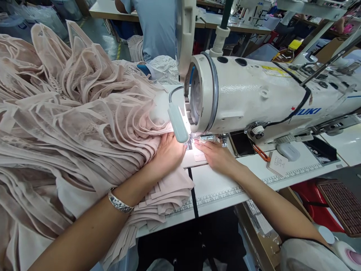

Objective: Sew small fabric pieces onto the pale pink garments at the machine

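Note:
A white sewing machine stands over the bed, its needle area lit by a small grey-green lamp. Left of the needle, my left hand is closed at the edge of the pale pink garments, its fingertips partly behind the lamp. My right hand lies right of the needle, fingers stretched towards the presser foot and resting on a small pale pink fabric piece. The needle tip and the fabric under the foot are hard to make out.
Heaped garments fill the left side and hang over the front edge. A printed ruler runs along the white table. Orange snips, a paper pad and a black tray lie at right. A person in blue is beyond.

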A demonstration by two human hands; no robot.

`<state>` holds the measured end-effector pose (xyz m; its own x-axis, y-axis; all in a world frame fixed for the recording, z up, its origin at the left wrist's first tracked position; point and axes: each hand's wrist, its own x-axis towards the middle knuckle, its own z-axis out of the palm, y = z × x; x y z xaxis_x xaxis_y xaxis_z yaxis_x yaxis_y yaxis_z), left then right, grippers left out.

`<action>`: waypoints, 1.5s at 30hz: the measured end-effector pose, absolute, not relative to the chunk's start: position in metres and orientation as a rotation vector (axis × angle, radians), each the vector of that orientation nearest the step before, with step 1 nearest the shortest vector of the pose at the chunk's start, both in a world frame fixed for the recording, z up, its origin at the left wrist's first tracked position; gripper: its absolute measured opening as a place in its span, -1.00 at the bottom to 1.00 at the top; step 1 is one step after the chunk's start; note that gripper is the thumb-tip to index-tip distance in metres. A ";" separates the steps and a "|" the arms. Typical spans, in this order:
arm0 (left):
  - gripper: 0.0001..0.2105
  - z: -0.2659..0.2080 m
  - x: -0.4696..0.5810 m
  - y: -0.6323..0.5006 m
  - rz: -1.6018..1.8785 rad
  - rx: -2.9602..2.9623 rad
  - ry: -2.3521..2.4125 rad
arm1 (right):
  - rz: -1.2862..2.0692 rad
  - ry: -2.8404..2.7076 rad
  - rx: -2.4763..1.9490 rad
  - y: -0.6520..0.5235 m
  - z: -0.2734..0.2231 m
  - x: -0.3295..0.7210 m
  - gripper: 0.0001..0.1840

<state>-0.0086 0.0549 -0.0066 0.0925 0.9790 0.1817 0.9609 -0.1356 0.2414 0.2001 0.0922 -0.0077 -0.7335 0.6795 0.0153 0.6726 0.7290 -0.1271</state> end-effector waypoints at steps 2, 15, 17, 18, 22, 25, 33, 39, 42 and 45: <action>-0.81 -0.006 -0.008 0.055 0.431 2.257 2.041 | 0.182 -2.884 -1.171 0.091 -0.005 0.198 -0.37; -0.72 0.001 -0.006 0.053 0.385 2.214 2.041 | 0.209 -2.940 -1.333 0.089 -0.002 0.190 -0.30; -0.71 0.001 -0.006 0.054 0.375 2.213 2.047 | 0.210 -2.941 -1.336 0.089 -0.001 0.190 -0.29; -0.70 0.001 -0.006 0.054 0.369 2.209 2.051 | 0.211 -2.940 -1.338 0.090 -0.001 0.190 -0.29; -0.68 0.000 -0.006 0.054 0.364 2.207 2.056 | 0.221 -2.930 -1.343 0.090 0.000 0.190 -0.30; -0.69 -0.001 -0.006 0.054 0.367 2.210 2.054 | 0.234 -2.932 -1.347 0.090 0.000 0.189 -0.29; -0.68 -0.002 -0.006 0.055 0.403 2.202 2.048 | 0.297 -2.942 -1.387 0.090 0.003 0.189 -0.31; -0.66 0.000 -0.006 0.055 0.372 2.196 2.052 | 0.311 -2.938 -1.380 0.090 0.004 0.189 -0.30; -0.66 0.001 -0.005 0.054 0.356 2.197 2.054 | 0.320 -2.946 -1.371 0.091 0.006 0.189 -0.30; -0.65 0.002 -0.005 0.054 0.326 2.198 2.055 | 0.338 -2.944 -1.373 0.092 0.006 0.189 -0.32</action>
<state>-0.0053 0.0544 0.0017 0.0580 0.9953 0.0776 0.9705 -0.0744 0.2294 0.1890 0.0918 0.0062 -0.6404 0.7419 -0.1987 0.7676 0.6268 -0.1338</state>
